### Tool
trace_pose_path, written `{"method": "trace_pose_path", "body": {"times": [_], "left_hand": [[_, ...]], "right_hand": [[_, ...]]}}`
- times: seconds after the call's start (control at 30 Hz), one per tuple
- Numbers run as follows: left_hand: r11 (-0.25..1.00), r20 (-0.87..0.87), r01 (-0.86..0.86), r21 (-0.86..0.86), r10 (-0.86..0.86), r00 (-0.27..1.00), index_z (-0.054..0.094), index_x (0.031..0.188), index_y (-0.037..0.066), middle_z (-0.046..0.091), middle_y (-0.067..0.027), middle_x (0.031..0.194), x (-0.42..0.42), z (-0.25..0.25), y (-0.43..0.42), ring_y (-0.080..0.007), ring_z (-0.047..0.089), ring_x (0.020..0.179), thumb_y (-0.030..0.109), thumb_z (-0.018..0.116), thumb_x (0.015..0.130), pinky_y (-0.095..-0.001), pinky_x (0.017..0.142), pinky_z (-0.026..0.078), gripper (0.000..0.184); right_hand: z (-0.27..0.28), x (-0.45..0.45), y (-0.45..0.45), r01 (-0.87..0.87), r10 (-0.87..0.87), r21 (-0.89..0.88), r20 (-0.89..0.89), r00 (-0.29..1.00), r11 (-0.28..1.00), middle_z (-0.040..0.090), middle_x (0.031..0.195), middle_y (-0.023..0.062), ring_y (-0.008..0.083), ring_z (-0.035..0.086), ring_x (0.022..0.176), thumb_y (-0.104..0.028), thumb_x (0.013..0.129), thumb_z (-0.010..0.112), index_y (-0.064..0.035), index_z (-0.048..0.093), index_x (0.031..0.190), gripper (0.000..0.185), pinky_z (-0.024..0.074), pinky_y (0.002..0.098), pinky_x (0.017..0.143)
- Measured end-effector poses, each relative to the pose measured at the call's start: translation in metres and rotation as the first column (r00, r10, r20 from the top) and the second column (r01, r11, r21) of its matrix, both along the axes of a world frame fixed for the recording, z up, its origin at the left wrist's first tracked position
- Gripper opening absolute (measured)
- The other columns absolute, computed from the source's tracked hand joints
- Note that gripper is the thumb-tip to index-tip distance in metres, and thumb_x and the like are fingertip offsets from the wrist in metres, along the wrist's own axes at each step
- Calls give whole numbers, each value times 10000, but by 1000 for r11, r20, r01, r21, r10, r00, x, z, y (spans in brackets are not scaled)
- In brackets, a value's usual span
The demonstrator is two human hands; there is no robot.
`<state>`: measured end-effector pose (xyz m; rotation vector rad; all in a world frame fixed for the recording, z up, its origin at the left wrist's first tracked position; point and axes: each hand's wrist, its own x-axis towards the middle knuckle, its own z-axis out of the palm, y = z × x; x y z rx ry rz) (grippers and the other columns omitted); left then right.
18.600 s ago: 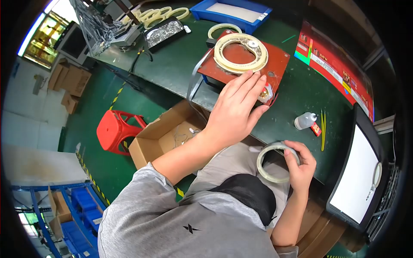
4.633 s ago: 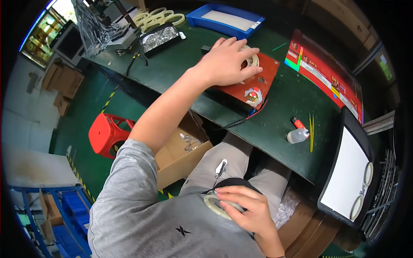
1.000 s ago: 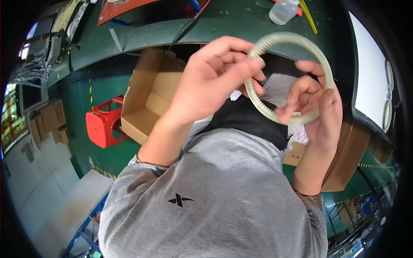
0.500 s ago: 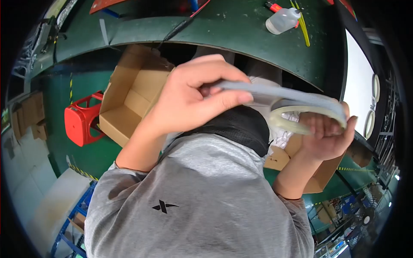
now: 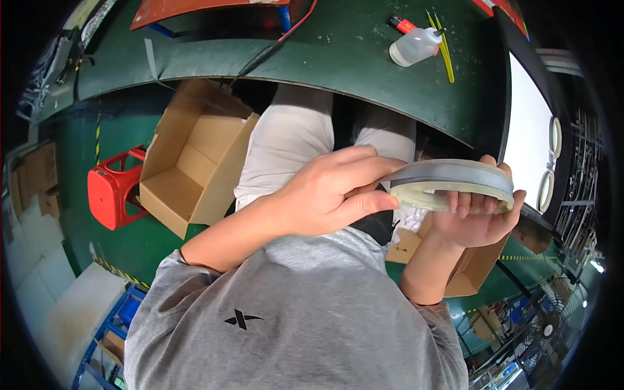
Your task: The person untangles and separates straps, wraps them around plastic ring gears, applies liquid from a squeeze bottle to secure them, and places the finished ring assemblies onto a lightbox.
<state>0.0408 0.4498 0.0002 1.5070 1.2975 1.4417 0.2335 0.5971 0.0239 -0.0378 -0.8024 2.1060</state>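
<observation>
A ring-shaped reel (image 5: pixel 416 195) with pale, translucent rims carries a wound grey tape (image 5: pixel 455 171) in its groove. My right hand (image 5: pixel 478 221) supports the reel from its far side, with fingers passing up through the open centre and the thumb near the outer rim. At the opposite edge, my left hand (image 5: pixel 338 192) is closed, thumb and fingers pinching the grey tape where it meets the reel. The exact spot under those fingertips is partly hidden. Both hands are above my lap, in front of the table edge.
On the green table (image 5: pixel 351 62) lie a clear bottle (image 5: pixel 414 48), yellow tweezers (image 5: pixel 446 58) and a red-handled tool (image 5: pixel 403 25). An open cardboard box (image 5: pixel 195 156) and a red stool (image 5: pixel 114 195) stand at left. Two more rings (image 5: pixel 546 190) rest by a white panel (image 5: pixel 530 123).
My left hand has moved right and down, up against the reel. The length of grey tape that stretched between my hands now lies along the reel. The reel has shifted slightly left.
</observation>
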Motion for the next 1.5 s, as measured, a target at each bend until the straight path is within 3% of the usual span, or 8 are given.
{"method": "trace_pose_path", "body": {"times": [0.1, 0.37, 0.57, 0.87, 1.1, 1.3, 1.33, 1.5], "left_hand": [[999, -61, -42, 5, 42, 997, 680, 1206, -61, 568, -119, 889, -13, -2, -1, -267, 582, 791, 258, 786, 931, -353, 695, 477, 435], [989, -389, 74, -126, -118, 913, 744, 1150, 61, 509, -83, 828, -49, 29, -1, -253, 530, 730, 345, 781, 900, -366, 641, 435, 380], [984, -537, 48, -169, -133, 833, 764, 1128, 122, 492, -68, 812, -42, 28, 0, -238, 537, 699, 352, 800, 873, -359, 604, 422, 345], [1000, -253, -11, 6, 12, 967, 801, 1151, 29, 651, -50, 831, -48, 16, 6, -174, 589, 771, 159, 897, 775, -299, 700, 471, 409], [996, 15, 64, -56, -63, 998, 778, 1190, 9, 679, -100, 1038, -45, 9, 3, -193, 598, 867, 140, 844, 844, -308, 774, 486, 377], [978, 139, 205, -32, -199, 970, 741, 1219, -40, 681, -216, 1245, -53, 4, 4, -292, 642, 1122, 196, 724, 943, -422, 988, 490, 363], [954, 195, 294, -54, -279, 940, 718, 1252, -44, 672, -274, 1298, -56, 3, 3, -369, 624, 1257, 264, 634, 1018, -471, 1076, 463, 396], [882, 665, 469, 40, -374, 646, 673, 1217, -113, 704, -223, 1279, -42, -11, -2, -315, 644, 1268, 235, 470, 1124, -434, 1081, 483, 413]], "right_hand": [[-1, -3, 6, -85, 31, 289, 188, 982, 954, 531, 838, 50, 132, 447, 553, -393, 1067, 431, -88, 503, 916, 348, 484, 331, 582], [24, 8, 25, -554, 253, 349, 624, 739, 756, 646, 649, 158, 236, 621, 555, -438, 988, 448, 28, 649, 720, 574, 553, 362, 641], [30, -5, 10, -654, 2, 337, 888, 460, 677, 618, 615, 55, 118, 566, 544, -220, 955, 684, 11, 654, 709, 339, 380, 303, 508], [8, -3, 3, -260, -175, 522, 644, 745, 812, 595, 592, 42, 123, 507, 548, -162, 893, 736, -11, 629, 678, 283, 352, 293, 517], [-8, 9, 3, -123, -27, 316, 432, 902, 941, 561, 569, 28, 145, 513, 514, -322, 985, 680, -20, 595, 701, 424, 407, 309, 527], [-9, 5, -4, -82, -16, 263, 352, 936, 961, 564, 602, 37, 151, 500, 496, -382, 1014, 651, -37, 575, 697, 475, 391, 335, 519], [-7, 1, -5, -93, 11, 246, 317, 948, 965, 566, 602, 36, 152, 496, 497, -368, 1026, 645, -42, 573, 705, 462, 378, 335, 512], [-17, -8, -13, -75, 44, 132, 220, 974, 988, 570, 618, 26, 132, 496, 535, -342, 1049, 603, -57, 580, 752, 413, 402, 314, 568]]}}
